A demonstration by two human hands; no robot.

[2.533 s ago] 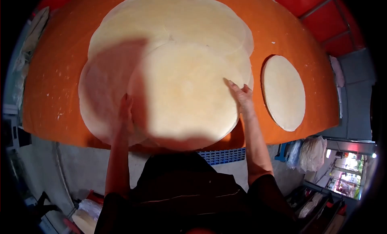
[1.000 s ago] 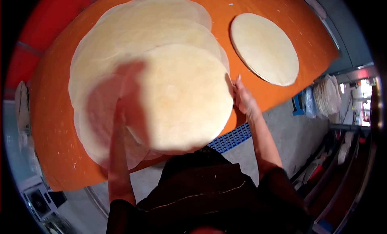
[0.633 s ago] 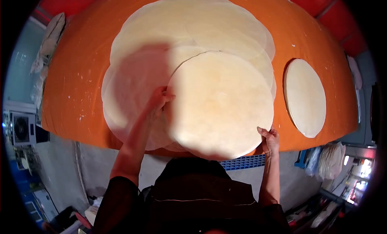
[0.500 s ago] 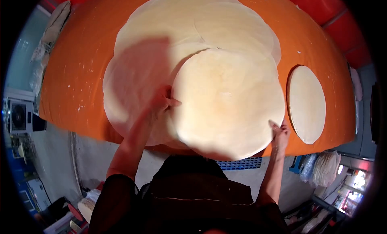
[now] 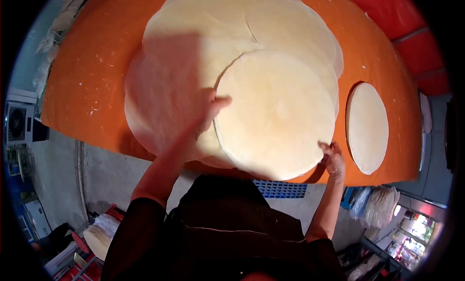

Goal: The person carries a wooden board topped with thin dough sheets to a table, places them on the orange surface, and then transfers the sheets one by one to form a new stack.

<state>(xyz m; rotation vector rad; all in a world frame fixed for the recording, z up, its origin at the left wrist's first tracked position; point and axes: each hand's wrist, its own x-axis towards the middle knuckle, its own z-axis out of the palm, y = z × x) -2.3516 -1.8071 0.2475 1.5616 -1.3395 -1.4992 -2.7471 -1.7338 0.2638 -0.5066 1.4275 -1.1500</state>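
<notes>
A large round thin sheet of dough (image 5: 276, 116), pale cream, lies over a spread of overlapping dough sheets (image 5: 169, 87) in front of me. My left hand (image 5: 212, 107) is closed at its left edge, the thumb over the top and the other fingers mostly hidden. At the lower right edge my right hand (image 5: 333, 157) pinches the rim between thumb and fingers. A shadow darkens the sheets on the left. Apart from these, a stack of round dough sheets (image 5: 368, 128) sits to the right of my right hand.
An orange cloth (image 5: 92, 102) covers the rounded table, with white specks on it. Below its front edge stands a blue plastic crate (image 5: 281, 189). Bagged round sheets (image 5: 380, 207) are at the lower right, and more (image 5: 99, 237) at the lower left. Red panels (image 5: 387, 15) border the far right.
The held dough sheet has moved slightly up and now lies flatter on the sheets below. My left hand has shifted up and right with it; my right hand stays near the same edge.
</notes>
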